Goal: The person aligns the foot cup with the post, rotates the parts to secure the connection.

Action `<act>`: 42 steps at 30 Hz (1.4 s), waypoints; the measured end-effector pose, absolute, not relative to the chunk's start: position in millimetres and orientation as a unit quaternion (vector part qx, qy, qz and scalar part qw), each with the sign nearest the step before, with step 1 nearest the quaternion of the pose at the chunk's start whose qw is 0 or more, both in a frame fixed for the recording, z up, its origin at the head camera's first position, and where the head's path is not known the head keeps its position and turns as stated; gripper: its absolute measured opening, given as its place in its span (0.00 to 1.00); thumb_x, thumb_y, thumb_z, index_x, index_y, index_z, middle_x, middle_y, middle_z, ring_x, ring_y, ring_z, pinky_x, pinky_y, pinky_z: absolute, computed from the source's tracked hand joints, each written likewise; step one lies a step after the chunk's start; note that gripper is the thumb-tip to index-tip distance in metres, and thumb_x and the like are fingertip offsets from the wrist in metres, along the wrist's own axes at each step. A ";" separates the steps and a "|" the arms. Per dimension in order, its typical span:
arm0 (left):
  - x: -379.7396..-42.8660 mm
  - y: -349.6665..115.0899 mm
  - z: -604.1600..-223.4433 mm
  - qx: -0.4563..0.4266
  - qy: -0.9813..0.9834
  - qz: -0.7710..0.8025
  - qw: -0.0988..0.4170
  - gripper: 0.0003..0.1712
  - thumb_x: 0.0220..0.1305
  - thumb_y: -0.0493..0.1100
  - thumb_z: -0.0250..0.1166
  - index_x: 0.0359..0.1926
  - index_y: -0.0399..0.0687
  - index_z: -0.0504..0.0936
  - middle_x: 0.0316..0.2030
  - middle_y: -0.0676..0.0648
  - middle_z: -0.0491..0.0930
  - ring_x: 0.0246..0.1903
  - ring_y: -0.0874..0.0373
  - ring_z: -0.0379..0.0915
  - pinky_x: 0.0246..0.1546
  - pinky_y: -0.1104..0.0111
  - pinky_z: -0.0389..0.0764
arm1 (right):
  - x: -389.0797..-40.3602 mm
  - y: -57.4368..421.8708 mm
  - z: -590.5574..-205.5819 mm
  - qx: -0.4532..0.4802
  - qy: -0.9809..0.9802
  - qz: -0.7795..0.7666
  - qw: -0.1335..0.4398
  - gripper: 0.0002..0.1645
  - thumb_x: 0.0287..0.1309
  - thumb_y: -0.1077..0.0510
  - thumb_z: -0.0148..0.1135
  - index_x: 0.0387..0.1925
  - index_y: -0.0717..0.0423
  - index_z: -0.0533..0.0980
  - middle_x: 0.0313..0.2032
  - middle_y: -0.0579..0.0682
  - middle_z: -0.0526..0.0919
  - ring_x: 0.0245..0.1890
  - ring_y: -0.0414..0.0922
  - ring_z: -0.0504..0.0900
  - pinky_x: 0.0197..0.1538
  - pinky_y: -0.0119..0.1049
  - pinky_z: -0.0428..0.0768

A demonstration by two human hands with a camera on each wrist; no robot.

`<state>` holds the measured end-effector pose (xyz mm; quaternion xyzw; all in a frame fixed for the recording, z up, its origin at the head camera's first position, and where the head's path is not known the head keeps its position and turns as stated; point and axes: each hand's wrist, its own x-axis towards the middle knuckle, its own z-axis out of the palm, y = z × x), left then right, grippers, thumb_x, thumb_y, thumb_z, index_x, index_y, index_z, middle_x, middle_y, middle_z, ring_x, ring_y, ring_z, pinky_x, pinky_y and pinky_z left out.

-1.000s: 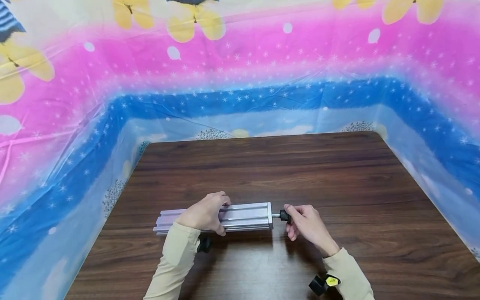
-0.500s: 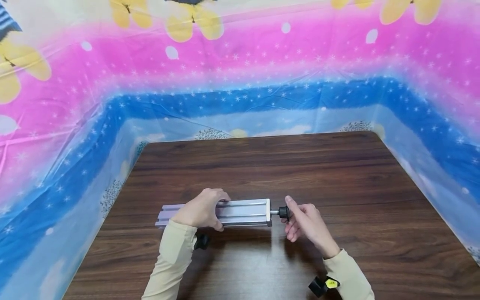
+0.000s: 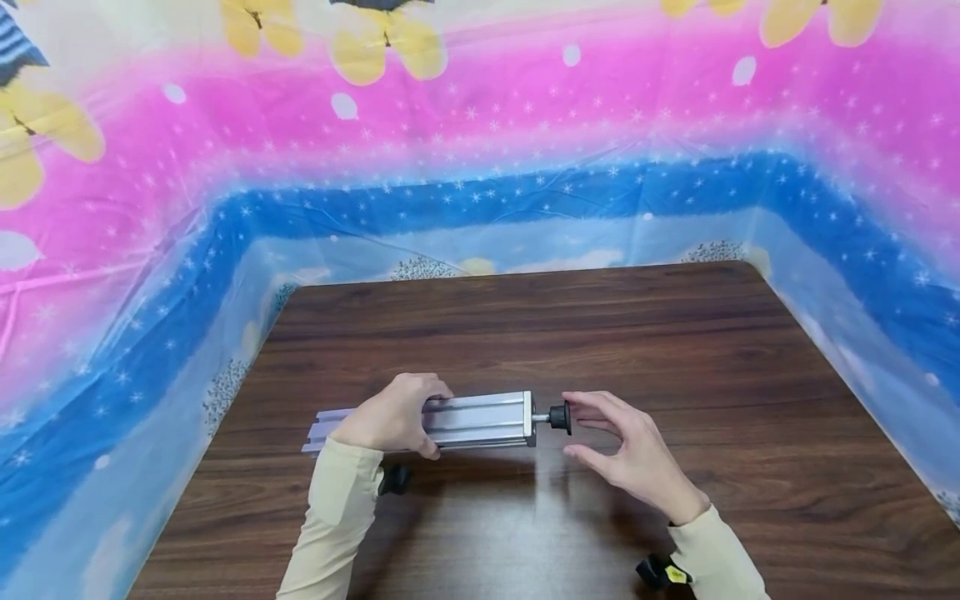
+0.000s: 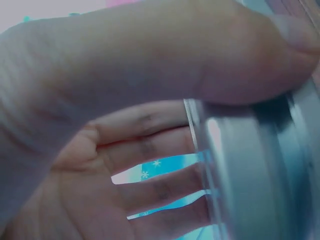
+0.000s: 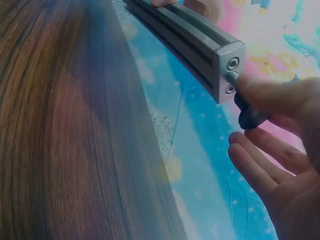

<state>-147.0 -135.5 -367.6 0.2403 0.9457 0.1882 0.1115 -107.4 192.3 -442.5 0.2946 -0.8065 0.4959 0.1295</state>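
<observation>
A grooved aluminium profile [image 3: 480, 421] lies lengthwise in the grasp of my left hand [image 3: 390, 412], raised over the table. The left thumb runs along its near side and the fingers along its far side, as the left wrist view shows too. On its right end sits an end plate [image 5: 223, 75] with two screws. A short metal rod [image 3: 542, 417] sticks out of that plate and carries a black knob [image 3: 560, 418]. My right hand [image 3: 630, 442] is just right of the knob, thumb and fingers spread apart, fingertips right at its edge. In the right wrist view the thumb overlaps the knob.
A dark wood-grain table [image 3: 525, 333] lies beneath both hands. Behind it and along its sides hangs a pink and blue patterned cloth [image 3: 465, 133]. A black wrist-worn device [image 3: 652, 572] with a yellow tag is at the right sleeve, another black one [image 3: 393, 479] at the left.
My right hand has let go of the knob and spread its thumb and fingers, drawing slightly right. The profile in my left hand has shifted a little left and up in the view.
</observation>
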 end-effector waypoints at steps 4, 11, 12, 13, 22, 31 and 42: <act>-147.8 -134.4 -370.4 0.238 0.946 0.187 0.120 0.37 0.35 0.37 0.86 0.52 0.40 0.83 0.47 0.47 0.82 0.47 0.52 0.76 0.51 0.55 0.80 | -108.1 192.1 -441.4 0.295 -0.806 0.496 0.135 0.33 0.51 0.65 0.77 0.60 0.49 0.78 0.53 0.46 0.84 0.46 0.41 0.87 0.50 0.36 0.85; -147.4 -132.5 -370.3 0.239 0.945 0.187 0.119 0.38 0.35 0.37 0.86 0.52 0.39 0.83 0.47 0.46 0.83 0.46 0.53 0.77 0.50 0.56 0.80 | -109.8 191.9 -438.6 0.291 -0.804 0.501 0.134 0.28 0.53 0.63 0.76 0.57 0.50 0.79 0.47 0.46 0.85 0.41 0.41 0.88 0.46 0.35 0.85; -147.4 -132.1 -370.2 0.238 0.945 0.187 0.119 0.37 0.35 0.37 0.86 0.52 0.39 0.83 0.48 0.46 0.83 0.46 0.53 0.77 0.51 0.56 0.80 | -110.1 192.0 -437.9 0.290 -0.803 0.503 0.133 0.28 0.54 0.63 0.75 0.57 0.50 0.79 0.47 0.46 0.85 0.41 0.41 0.88 0.46 0.35 0.86; -147.3 -131.9 -370.0 0.238 0.946 0.187 0.119 0.37 0.35 0.38 0.86 0.52 0.40 0.84 0.48 0.46 0.83 0.47 0.53 0.77 0.51 0.56 0.80 | -110.5 191.8 -437.0 0.290 -0.803 0.504 0.133 0.27 0.54 0.63 0.75 0.57 0.50 0.79 0.46 0.46 0.86 0.40 0.41 0.88 0.46 0.35 0.86; -146.9 -130.5 -369.3 0.233 0.947 0.190 0.115 0.38 0.36 0.38 0.86 0.53 0.40 0.84 0.46 0.48 0.82 0.44 0.54 0.76 0.49 0.57 0.80 | -113.6 189.8 -432.8 0.270 -0.819 0.485 0.144 0.18 0.59 0.60 0.72 0.50 0.55 0.82 0.37 0.45 0.87 0.34 0.35 0.85 0.40 0.37 0.86; -143.1 -130.0 -370.0 0.217 0.949 0.196 0.118 0.41 0.38 0.40 0.86 0.58 0.41 0.83 0.55 0.42 0.79 0.56 0.45 0.73 0.54 0.52 0.79 | -114.3 187.6 -431.3 0.224 -0.839 0.476 0.139 0.10 0.60 0.56 0.72 0.42 0.53 0.83 0.31 0.41 0.87 0.29 0.32 0.83 0.35 0.30 0.83; -143.8 -130.0 -369.4 0.203 0.952 0.192 0.123 0.42 0.39 0.41 0.85 0.61 0.42 0.82 0.63 0.38 0.75 0.64 0.40 0.69 0.59 0.48 0.77 | -115.3 191.9 -430.5 0.241 -0.840 0.477 0.091 0.22 0.62 0.53 0.71 0.57 0.49 0.78 0.41 0.43 0.87 0.35 0.34 0.85 0.41 0.33 0.84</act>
